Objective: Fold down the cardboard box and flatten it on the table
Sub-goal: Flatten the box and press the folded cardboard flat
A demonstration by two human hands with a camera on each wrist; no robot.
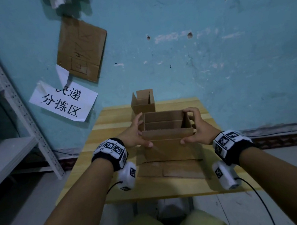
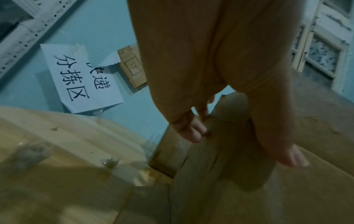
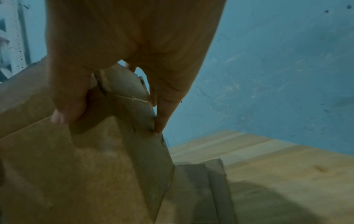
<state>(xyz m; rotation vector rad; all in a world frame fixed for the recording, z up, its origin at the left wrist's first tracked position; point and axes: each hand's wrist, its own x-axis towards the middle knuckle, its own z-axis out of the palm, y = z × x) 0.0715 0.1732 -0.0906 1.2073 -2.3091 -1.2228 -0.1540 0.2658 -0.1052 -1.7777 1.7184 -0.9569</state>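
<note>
- Wooden tabletop (image 1: 106,123), pale planks, set against a blue wall (image 1: 210,44).
- Metal shelving (image 1: 4,90), white, perforated uprights, at far left.
- Cardboard box (image 1: 169,150), open-topped, upright near the middle of the tabletop; top flaps raised, nothing visible inside but folded inner flaps; bottom flaps splayed flat toward the near edge.
- Cardboard sheet (image 1: 81,47) fixed to wall, hand-drawn lines and rectangles, writing not legible.
- Paper sign (image 1: 64,102), white, taped to wall, partly torn; reads "分拣区", upper line partly hidden, "递" legible.
- Second box (image 1: 143,101), smaller, open, flaps up, at the far edge of the tabletop; contents not visible.
- Left hand (image 1: 135,135) gripping the cardboard box's left side: thumb on the near panel, fingers (image 2: 193,133) curled against the side wall.
- Right hand (image 1: 198,127) gripping the right side: thumb on the near panel, fingers (image 3: 162,121) wrapped over the side flap.
</note>
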